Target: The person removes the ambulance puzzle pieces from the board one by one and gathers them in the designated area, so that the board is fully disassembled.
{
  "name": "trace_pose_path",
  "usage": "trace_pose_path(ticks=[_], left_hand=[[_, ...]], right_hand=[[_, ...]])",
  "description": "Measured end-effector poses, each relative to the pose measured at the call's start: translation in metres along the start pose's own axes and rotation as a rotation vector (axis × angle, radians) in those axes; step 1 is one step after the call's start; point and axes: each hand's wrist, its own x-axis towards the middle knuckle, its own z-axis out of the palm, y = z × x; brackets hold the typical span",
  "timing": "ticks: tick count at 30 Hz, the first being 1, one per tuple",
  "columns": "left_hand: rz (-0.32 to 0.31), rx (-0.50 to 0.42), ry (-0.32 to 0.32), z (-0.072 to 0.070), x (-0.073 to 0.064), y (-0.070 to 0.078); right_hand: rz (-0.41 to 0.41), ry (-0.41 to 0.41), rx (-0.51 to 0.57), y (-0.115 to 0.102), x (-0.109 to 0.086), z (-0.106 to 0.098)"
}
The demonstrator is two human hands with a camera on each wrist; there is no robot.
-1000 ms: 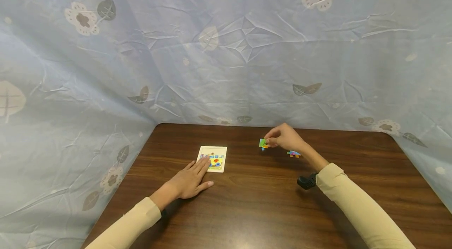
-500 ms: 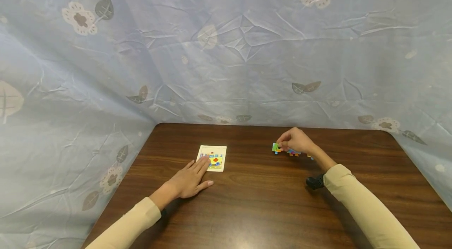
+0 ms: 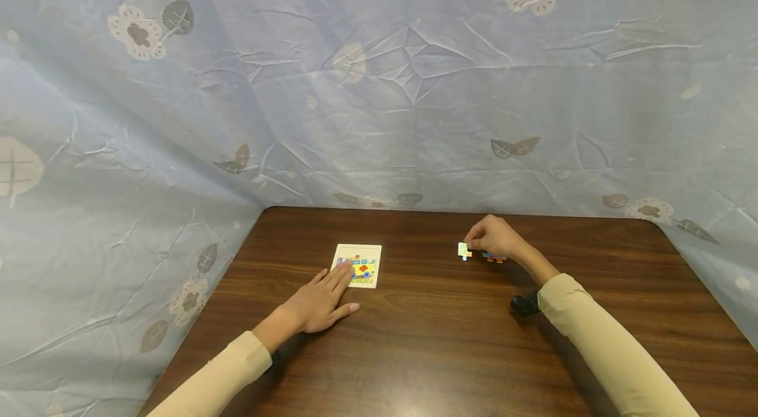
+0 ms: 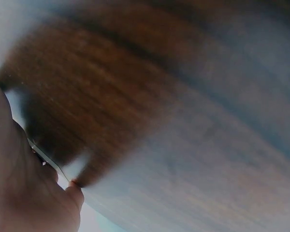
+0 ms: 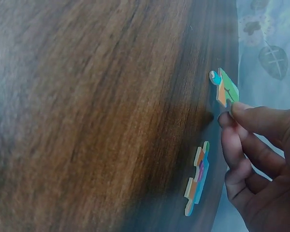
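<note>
In the head view my left hand (image 3: 316, 304) lies with fingers extended over the lower left part of a cream puzzle board (image 3: 376, 256), which bears an ambulance picture. The left wrist view shows that hand (image 4: 29, 174) at its lower left, against the board's edge. My right hand (image 3: 496, 237) pinches a small green and orange puzzle piece (image 3: 463, 249) between thumb and fingertips. In the right wrist view the held puzzle piece (image 5: 227, 88) is tilted above the table, its blue knob sticking out. A second, multicoloured puzzle piece (image 5: 197, 180) lies on the table below the right hand.
The brown wooden table (image 3: 403, 351) reaches back to a pale floral cloth (image 3: 414, 127) hanging behind and at the sides. A black wrist device (image 3: 524, 304) sits under the right sleeve's cuff.
My right hand has moved right with the pinched puzzle piece, to beside the piece on the table. The held piece now catches more light. My left hand stays on the board.
</note>
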Motion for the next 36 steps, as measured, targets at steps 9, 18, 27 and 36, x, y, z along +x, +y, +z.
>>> trace_pose_path(ticks=[9, 18, 27, 36], left_hand=[[0.002, -0.003, -0.001, -0.0006, -0.0002, 0.0002], [0.008, -0.013, 0.006, 0.0002, 0.0, 0.0001], [0.009, 0.0, 0.011, 0.0037, 0.0009, -0.0019], [0.013, -0.03, 0.019, 0.0044, 0.0003, -0.0036]], right_hand=[[-0.012, -0.02, -0.045, -0.0001, 0.0012, -0.0001], [-0.009, -0.017, -0.073, 0.0035, 0.0012, 0.0027], [-0.008, -0.017, -0.071, 0.002, -0.0005, 0.0053], [-0.03, -0.032, -0.097, 0.0045, 0.0016, 0.0076]])
